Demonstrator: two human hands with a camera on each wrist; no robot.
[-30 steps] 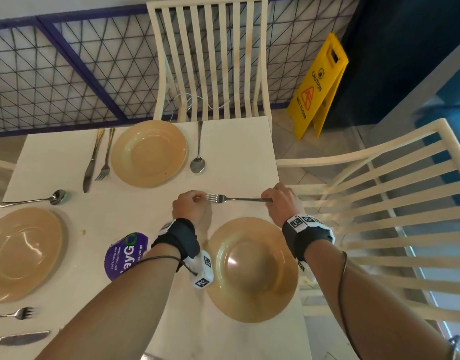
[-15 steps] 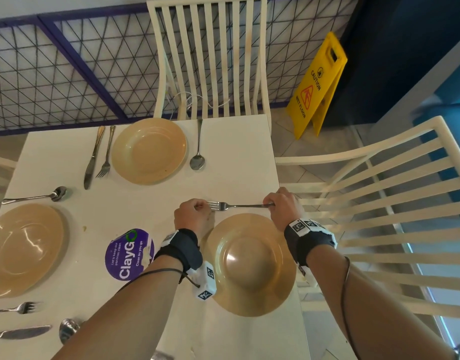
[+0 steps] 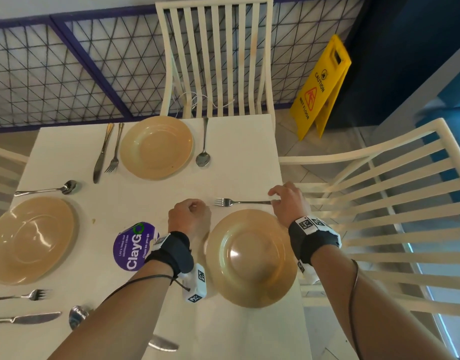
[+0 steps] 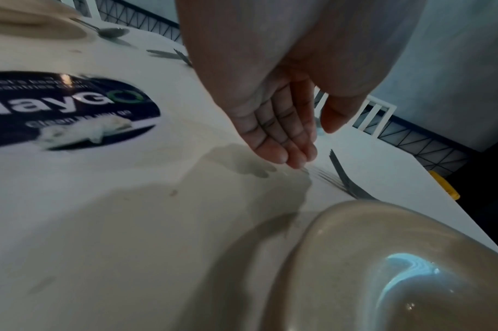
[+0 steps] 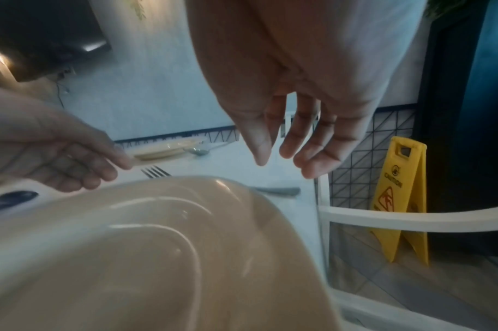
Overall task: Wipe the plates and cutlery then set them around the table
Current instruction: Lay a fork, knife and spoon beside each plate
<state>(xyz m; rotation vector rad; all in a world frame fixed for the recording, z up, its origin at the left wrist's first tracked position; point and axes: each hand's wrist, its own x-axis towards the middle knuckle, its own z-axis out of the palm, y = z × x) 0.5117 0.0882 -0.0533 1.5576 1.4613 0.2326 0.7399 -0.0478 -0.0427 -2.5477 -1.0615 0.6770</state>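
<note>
A silver fork (image 3: 239, 202) lies flat on the white table (image 3: 236, 165), just beyond the rim of the nearest tan plate (image 3: 251, 258); its tines point left. My left hand (image 3: 190, 216) hovers beside the tines, fingers relaxed and empty, as the left wrist view confirms with the left hand (image 4: 301, 145) close to the fork tines (image 4: 338, 170). My right hand (image 3: 286, 201) is over the handle end, off the fork. In the right wrist view the right hand (image 5: 284, 159) is spread and empty above the fork handle (image 5: 278, 190) and the plate (image 5: 157, 246).
A far plate (image 3: 156, 148) has a knife (image 3: 101, 154), a fork (image 3: 114, 149) and a spoon (image 3: 203, 152) beside it. A left plate (image 3: 31, 240) also has cutlery around it. A purple sticker (image 3: 135, 246) is on the table. White chairs (image 3: 216, 61) stand behind and to the right, and a yellow floor sign (image 3: 320, 87) stands beyond.
Both hands held the fork by its ends above the plate; now it lies on the table and both hands have let go and drawn slightly away.
</note>
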